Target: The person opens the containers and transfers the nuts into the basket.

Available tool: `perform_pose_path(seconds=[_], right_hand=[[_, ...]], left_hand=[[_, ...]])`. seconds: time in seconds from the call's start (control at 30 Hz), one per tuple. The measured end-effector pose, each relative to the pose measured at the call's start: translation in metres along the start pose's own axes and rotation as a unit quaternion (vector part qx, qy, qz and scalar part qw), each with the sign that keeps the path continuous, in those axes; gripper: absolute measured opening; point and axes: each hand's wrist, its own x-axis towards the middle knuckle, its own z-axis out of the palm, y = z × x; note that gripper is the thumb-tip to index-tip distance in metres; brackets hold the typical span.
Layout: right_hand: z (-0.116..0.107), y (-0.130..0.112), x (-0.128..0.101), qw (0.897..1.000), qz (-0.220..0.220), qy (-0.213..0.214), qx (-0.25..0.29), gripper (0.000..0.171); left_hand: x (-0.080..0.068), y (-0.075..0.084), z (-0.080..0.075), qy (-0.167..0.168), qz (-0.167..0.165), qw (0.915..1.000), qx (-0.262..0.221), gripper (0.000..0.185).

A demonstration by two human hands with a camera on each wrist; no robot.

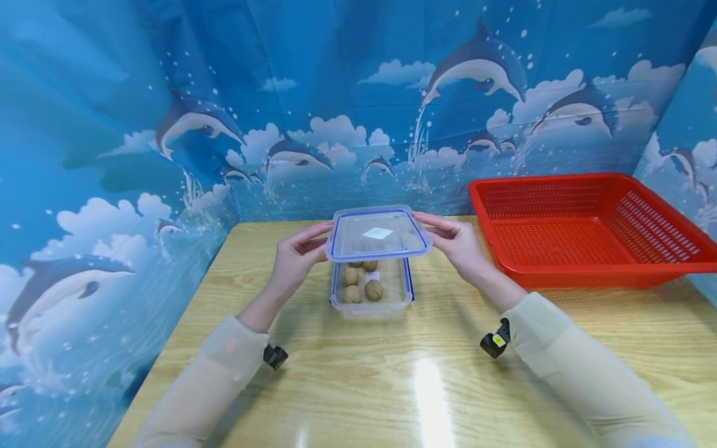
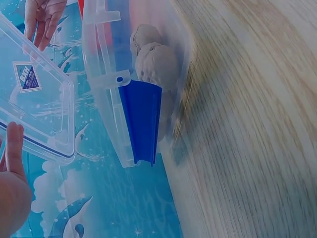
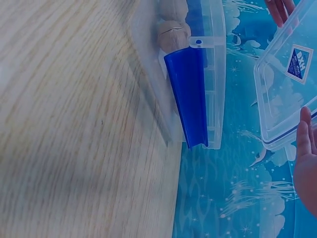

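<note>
Two half-closed hands, left [image 1: 299,252] at nine o'clock and right [image 1: 459,247] at three, grip opposite edges of the lid [image 1: 378,233], presumably to balance it clear of the box [image 1: 371,308] of walnuts [image 1: 374,289] at six on the bench [image 1: 358,392].

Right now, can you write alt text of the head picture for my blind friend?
The left hand and right hand hold a clear lid above an open box of walnuts on a wooden table. A red basket is at right, with a dolphin backdrop behind.
</note>
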Motion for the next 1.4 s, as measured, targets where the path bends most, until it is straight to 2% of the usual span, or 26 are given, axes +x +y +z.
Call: perform_pose_path(seconds=[0.37,0.6,0.77,0.93,1.2,1.4], right_hand=[[0.002,0.000,0.000,1.000,0.018,0.020,0.011,0.042],[0.004,0.005,-0.001,0.999,0.014,0.031,0.008,0.037],[0.008,0.008,-0.001,0.999,0.000,0.048,0.024,0.038],[0.012,0.010,-0.001,0.997,0.011,0.062,0.034,0.043],[0.017,0.009,-0.002,0.997,0.011,0.079,0.014,0.042],[0.025,0.009,-0.002,0.997,0.010,0.079,0.005,0.041]], left_hand=[[-0.001,-0.001,0.001,-0.017,-0.001,0.9998,-0.013,0.037],[-0.004,-0.001,0.008,0.015,-0.037,0.9990,-0.017,0.032],[-0.006,-0.003,0.012,0.039,-0.068,0.9967,-0.020,0.036],[-0.007,-0.006,0.015,0.058,-0.093,0.9935,-0.032,0.041],[-0.009,-0.006,0.015,0.075,-0.091,0.9916,-0.052,0.047],[-0.010,-0.003,0.009,0.073,-0.100,0.9923,-0.009,0.047]])
